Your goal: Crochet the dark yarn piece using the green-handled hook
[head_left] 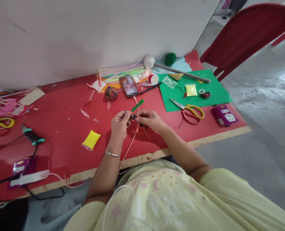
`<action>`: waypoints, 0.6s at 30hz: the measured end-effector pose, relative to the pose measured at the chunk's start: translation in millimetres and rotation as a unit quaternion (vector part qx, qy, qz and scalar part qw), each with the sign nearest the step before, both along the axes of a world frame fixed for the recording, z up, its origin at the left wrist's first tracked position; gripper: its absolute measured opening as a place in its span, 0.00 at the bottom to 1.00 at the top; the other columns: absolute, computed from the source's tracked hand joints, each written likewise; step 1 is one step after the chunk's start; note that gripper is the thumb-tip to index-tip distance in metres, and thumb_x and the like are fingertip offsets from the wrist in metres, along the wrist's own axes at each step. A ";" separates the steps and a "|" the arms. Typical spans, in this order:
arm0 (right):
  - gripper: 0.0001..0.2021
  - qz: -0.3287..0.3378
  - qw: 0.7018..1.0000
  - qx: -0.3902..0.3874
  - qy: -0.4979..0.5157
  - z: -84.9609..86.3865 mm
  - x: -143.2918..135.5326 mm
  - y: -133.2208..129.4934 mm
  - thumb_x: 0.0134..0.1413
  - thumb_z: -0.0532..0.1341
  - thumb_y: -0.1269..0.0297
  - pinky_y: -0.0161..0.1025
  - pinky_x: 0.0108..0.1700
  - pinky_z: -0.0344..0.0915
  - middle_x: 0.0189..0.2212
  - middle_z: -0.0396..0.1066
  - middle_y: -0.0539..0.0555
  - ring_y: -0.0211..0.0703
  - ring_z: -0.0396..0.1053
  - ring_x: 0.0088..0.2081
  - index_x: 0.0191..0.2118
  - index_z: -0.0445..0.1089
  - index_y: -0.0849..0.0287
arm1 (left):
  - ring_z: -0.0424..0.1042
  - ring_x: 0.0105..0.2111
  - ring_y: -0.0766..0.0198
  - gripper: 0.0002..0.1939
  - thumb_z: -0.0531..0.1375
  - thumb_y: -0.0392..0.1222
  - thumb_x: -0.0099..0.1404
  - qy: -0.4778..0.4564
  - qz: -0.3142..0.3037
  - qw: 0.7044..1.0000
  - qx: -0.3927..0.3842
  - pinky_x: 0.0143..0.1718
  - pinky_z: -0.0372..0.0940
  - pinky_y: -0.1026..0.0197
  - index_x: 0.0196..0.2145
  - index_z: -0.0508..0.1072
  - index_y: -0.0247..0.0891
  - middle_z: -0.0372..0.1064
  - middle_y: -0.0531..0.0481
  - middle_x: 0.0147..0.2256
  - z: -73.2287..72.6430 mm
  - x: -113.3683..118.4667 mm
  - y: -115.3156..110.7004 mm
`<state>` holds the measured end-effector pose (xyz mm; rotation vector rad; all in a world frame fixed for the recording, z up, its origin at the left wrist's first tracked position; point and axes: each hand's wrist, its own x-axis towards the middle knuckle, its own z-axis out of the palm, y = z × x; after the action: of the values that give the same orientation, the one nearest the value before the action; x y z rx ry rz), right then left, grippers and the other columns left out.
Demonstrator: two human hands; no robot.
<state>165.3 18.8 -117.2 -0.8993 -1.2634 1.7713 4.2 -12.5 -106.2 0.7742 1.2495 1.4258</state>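
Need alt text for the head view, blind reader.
A person's left hand and right hand pinch a small dark multicoloured bundle over a red tabletop. Beyond them sits a round multicoloured yarn ball; to the right, metal scissors with red and yellow handles lie partly on a green sheet, and a yellow packet lies at left.

Downward head-worn view, seemingly tilted

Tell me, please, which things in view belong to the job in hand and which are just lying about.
Likely in the job:
dark multicoloured piece, held by left hand and right hand
green strip beside it
yarn ball, similarly coloured

Apparently just lying about:
bright yellow packet, left
purple socket box, right
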 end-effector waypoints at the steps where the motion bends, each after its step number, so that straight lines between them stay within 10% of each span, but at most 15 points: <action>1: 0.15 0.004 1.000 -0.007 0.010 -1.4 0.3 0.2 0.47 0.73 0.57 0.29 0.26 0.60 0.23 0.72 0.46 0.30 0.65 0.23 0.37 0.75 0.62 | 0.55 0.14 0.75 0.19 0.73 0.54 0.52 -0.013 0.000 1.000 -0.005 0.14 0.46 0.71 0.30 0.75 0.36 0.62 0.58 0.16 0.6 0.7 0.2; 8: 0.16 0.015 0.990 -0.110 0.085 -5.9 -1.2 -0.9 0.43 0.74 0.60 0.33 0.29 0.72 0.25 0.74 0.47 0.35 0.72 0.25 0.35 0.72 0.60 | 0.58 0.16 0.76 0.21 0.75 0.51 0.49 -0.111 -0.028 0.992 -0.057 0.13 0.45 0.72 0.27 0.71 0.36 0.64 0.58 0.20 2.2 3.2 0.2; 18: 0.17 0.006 0.989 -0.127 0.070 -0.4 -2.8 -1.7 0.42 0.75 0.54 0.28 0.16 0.52 0.19 0.67 0.44 0.28 0.60 0.18 0.30 0.73 0.62 | 0.57 0.16 0.78 0.19 0.76 0.48 0.49 -0.142 -0.038 0.985 -0.086 0.13 0.47 0.73 0.28 0.73 0.35 0.65 0.58 0.22 2.8 3.1 0.9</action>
<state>162.5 17.1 -117.6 -0.8914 -0.9705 1.9999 7.3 -11.6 -103.4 0.4769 1.0938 1.2958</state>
